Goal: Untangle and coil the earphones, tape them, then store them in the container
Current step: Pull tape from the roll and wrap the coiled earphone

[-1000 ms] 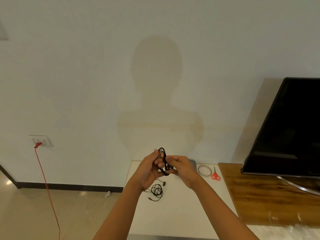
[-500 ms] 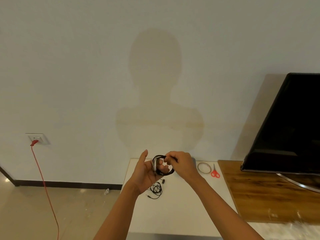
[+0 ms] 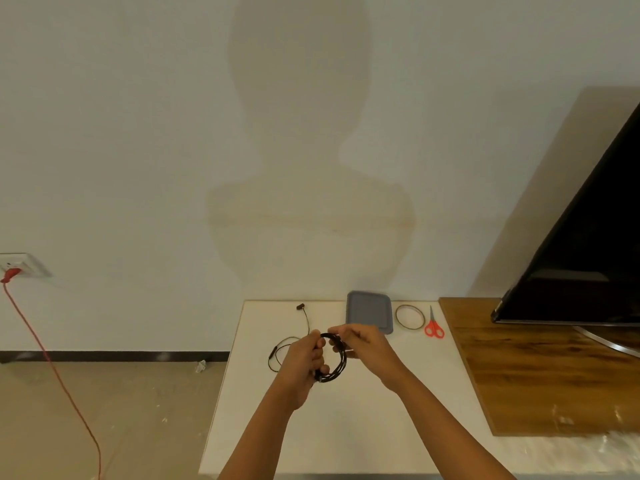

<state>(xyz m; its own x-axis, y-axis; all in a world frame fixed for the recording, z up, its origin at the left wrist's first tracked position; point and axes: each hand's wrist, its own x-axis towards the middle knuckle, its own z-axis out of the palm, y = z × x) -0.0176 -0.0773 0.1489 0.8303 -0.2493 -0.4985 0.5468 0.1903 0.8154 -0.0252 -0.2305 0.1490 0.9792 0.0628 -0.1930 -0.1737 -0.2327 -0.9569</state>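
A black earphone coil (image 3: 337, 363) hangs above the white table (image 3: 346, 427) between both hands. My left hand (image 3: 304, 362) grips the coil's left side. My right hand (image 3: 360, 344) pinches its top right part. A second earphone cable (image 3: 277, 351) lies loose on the table to the left, with one earbud (image 3: 300, 307) near the wall. The grey container (image 3: 370, 311) sits at the back of the table, its lid on. A tape roll (image 3: 410, 317) and red scissors (image 3: 433, 328) lie to its right.
A wooden board (image 3: 536, 368) lies on the right with a black TV screen (image 3: 581, 247) standing on it. A red cable (image 3: 52, 368) runs from a wall socket (image 3: 20, 268) down to the floor on the left.
The view has tilted down, so the container and back of the table show. Both hands have come lower over the table with the coil, and the loop looks wider.
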